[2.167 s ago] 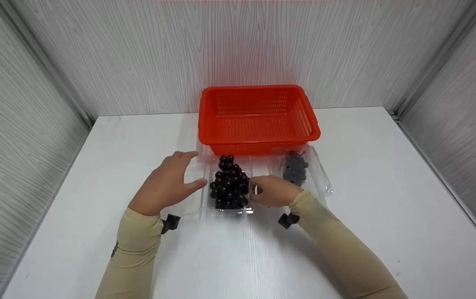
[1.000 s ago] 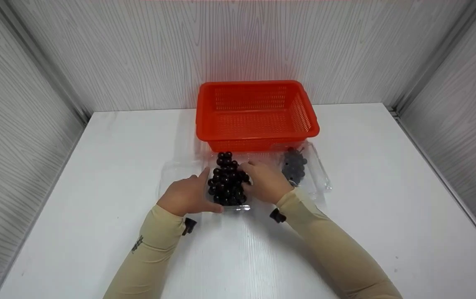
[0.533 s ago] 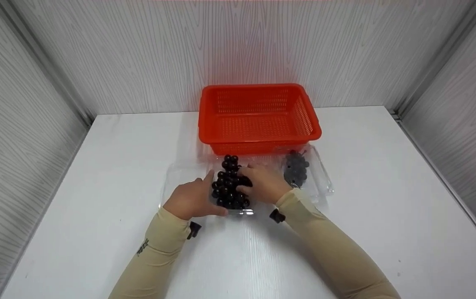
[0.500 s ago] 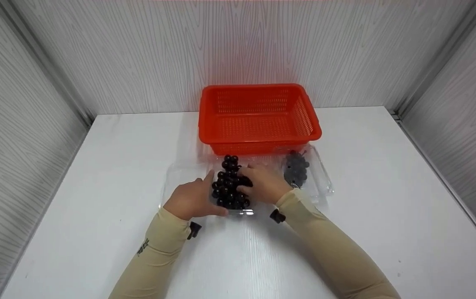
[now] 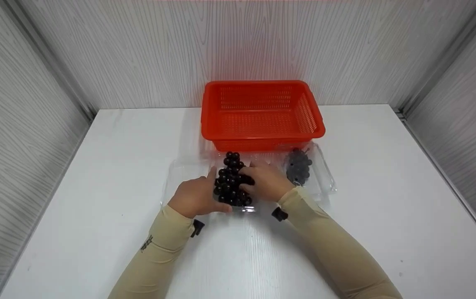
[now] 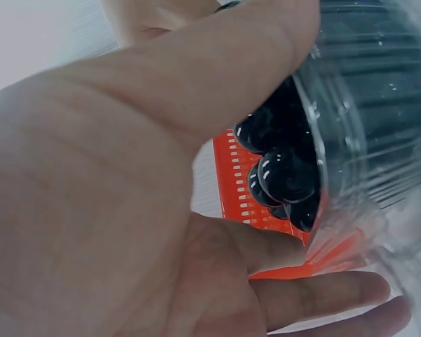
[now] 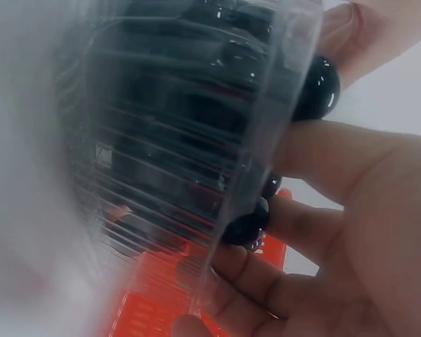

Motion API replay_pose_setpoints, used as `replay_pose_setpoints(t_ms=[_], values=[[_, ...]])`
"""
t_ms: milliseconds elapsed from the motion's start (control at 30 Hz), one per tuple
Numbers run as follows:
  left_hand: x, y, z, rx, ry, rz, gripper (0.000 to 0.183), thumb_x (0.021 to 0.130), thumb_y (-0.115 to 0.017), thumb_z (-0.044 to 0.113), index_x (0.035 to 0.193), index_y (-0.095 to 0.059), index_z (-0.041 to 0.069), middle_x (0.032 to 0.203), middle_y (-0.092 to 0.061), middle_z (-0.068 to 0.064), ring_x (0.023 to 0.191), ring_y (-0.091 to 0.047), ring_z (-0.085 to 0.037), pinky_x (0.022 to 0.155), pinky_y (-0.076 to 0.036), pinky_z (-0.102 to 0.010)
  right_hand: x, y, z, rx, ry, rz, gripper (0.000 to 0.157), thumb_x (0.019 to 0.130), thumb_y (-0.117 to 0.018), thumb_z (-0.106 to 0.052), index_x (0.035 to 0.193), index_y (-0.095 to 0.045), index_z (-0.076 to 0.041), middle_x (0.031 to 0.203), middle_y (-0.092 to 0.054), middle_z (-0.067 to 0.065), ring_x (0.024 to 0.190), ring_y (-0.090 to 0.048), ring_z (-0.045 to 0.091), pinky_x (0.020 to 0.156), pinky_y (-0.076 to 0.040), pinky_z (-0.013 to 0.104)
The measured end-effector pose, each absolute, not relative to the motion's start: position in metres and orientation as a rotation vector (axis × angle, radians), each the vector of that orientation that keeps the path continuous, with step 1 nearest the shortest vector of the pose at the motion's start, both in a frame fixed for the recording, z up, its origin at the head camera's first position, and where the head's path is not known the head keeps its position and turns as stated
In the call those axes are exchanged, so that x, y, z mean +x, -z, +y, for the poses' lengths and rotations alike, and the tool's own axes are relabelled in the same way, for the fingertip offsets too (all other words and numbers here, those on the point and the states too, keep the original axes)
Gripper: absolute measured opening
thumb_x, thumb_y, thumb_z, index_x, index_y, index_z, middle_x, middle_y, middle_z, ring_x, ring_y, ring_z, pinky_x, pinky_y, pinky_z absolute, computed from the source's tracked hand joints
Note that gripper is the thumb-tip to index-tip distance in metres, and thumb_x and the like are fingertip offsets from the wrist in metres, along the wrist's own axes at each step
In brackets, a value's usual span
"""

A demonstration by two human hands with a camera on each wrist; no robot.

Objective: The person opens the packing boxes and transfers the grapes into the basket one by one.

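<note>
Toward the white worktop's (image 5: pixel 238 261) far edge: glossy black grape bunch (image 5: pixel 229 185) in clear plastic box (image 5: pixel 248 209); right hand (image 5: pixel 270 182) pinches grapes, left hand (image 5: pixel 195 195) spread against the box. Seemingly boxed, not yet covered; greyish grape bunch (image 5: pixel 298 167) alongside looks packed.

Two hands (image 5: pixel 196 197) (image 5: pixel 268 182), two grape bunches (image 5: pixel 229 182) (image 5: pixel 299 167), two boxes (image 5: pixel 248 209) (image 5: pixel 326 172) — one basket (image 5: pixel 263 136).

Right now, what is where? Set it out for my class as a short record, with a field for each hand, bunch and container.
left hand: at the left side of the tub, thumb by its front corner
right hand: gripping the black grapes
black grapes: in the tub
tub: clear, between the hands
grey grapes: right of the tub, seen through clear plastic
basket: red, behind the tub
</note>
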State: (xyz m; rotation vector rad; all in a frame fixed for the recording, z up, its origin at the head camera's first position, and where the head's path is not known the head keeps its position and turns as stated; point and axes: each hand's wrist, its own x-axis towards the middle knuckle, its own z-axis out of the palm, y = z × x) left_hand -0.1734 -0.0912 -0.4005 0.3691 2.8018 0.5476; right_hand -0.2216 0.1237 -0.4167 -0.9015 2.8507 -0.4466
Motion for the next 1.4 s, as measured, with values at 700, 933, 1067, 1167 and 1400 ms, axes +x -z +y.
replay_pose_setpoints(t_ms=[700,933,1067,1167,1400], values=[[-0.1709,0.3972,-0.0907,0.338,-0.521,2.797,0.12,0.076,-0.087,0.056,0.162,-0.025,0.0,0.12,-0.071,-0.019,0.099,-0.07,-0.033,0.085,-0.056,-0.049,-0.2279,0.4242,0.1232,-0.845,0.629,2.779,0.024,0.097,-0.074,-0.025,0.117,-0.07,-0.012,0.106,-0.069,0.006,0.098,-0.064,0.024,0.092,-0.055,0.045],[-0.172,0.3981,-0.0879,0.348,-0.492,2.801,0.125,0.075,-0.083,0.063,0.161,-0.023,-0.004,0.117,-0.07,-0.019,0.098,-0.069,-0.033,0.079,-0.056,-0.049,-0.2249,0.426,0.117,-0.709,0.668,2.826,0.028,0.097,-0.074,-0.035,0.117,-0.07,-0.017,0.112,-0.072,0.003,0.104,-0.066,0.022,0.095,-0.053,0.043],[-0.1738,0.4008,-0.0867,0.354,-0.486,2.802,0.126,0.075,-0.083,0.062,0.161,-0.021,-0.006,0.119,-0.07,-0.02,0.102,-0.068,-0.033,0.079,-0.056,-0.049,-0.2246,0.4249,0.1165,-0.702,0.678,2.828,0.027,0.097,-0.074,-0.031,0.119,-0.07,-0.016,0.111,-0.073,0.004,0.105,-0.066,0.022,0.097,-0.053,0.045],[-0.1744,0.4018,-0.0865,0.35,-0.494,2.799,0.126,0.075,-0.084,0.062,0.161,-0.021,-0.006,0.12,-0.07,-0.02,0.103,-0.068,-0.033,0.08,-0.056,-0.05,-0.225,0.4249,0.1167,-0.699,0.691,2.824,0.028,0.096,-0.075,-0.03,0.121,-0.071,-0.017,0.112,-0.073,0.004,0.106,-0.067,0.022,0.097,-0.053,0.045],[-0.1734,0.4011,-0.0862,0.335,-0.494,2.796,0.126,0.075,-0.084,0.062,0.161,-0.021,-0.004,0.12,-0.07,-0.02,0.105,-0.068,-0.033,0.08,-0.056,-0.05,-0.2224,0.423,0.1163,-0.706,0.66,2.852,0.026,0.096,-0.076,-0.03,0.117,-0.074,-0.015,0.107,-0.075,0.004,0.1,-0.069,0.024,0.093,-0.054,0.044]])
